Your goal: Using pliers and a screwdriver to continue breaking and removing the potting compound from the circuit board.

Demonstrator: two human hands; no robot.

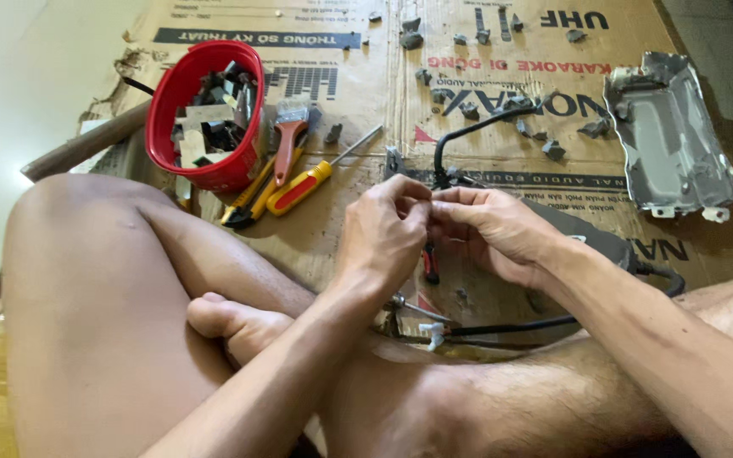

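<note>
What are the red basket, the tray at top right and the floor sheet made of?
Red basket: looks like moulded plastic, glossy, with a smooth rolled rim. Tray: seems to be stamped sheet metal, dull silver-grey, with bent edges and tabs. Floor sheet: corrugated cardboard, matte brown, printed, creased and torn at the left edge.

cardboard sheet (502,182): matt brown paperboard, creased and torn at one edge | bowl (181,85): glossy red plastic | metal plate (670,136): dull grey sheet metal, bent | screwdriver (320,175): smooth red-and-yellow plastic handle, bright steel shaft | cable (468,131): matt black rubbery sheath | brush (288,136): reddish varnished wood handle
</note>
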